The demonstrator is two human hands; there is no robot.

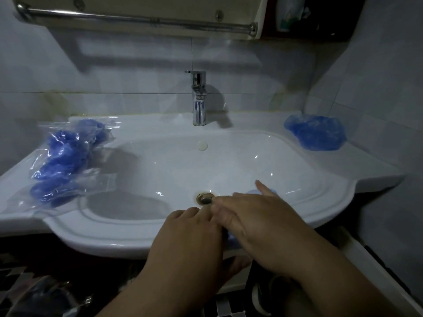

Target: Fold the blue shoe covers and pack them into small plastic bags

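Note:
My left hand [190, 236] and my right hand [256, 220] meet over the front of the white sink [103, 239]. Between them they hold a blue shoe cover [265, 192], which is mostly hidden. Only small blue bits show past my right hand and in the gap between the hands. My right index finger sticks out straight and the other fingers are curled. On the left ledge lie several small clear plastic bags [61, 161] with blue shoe covers inside. A loose pile of blue shoe covers [315, 133] sits on the right ledge.
A chrome faucet [198, 99] stands at the back of the basin, and the drain [205, 199] lies just beyond my fingers. A towel bar [137, 19] runs under the cabinet overhead. Tiled walls close in behind and on the right. The room is dim.

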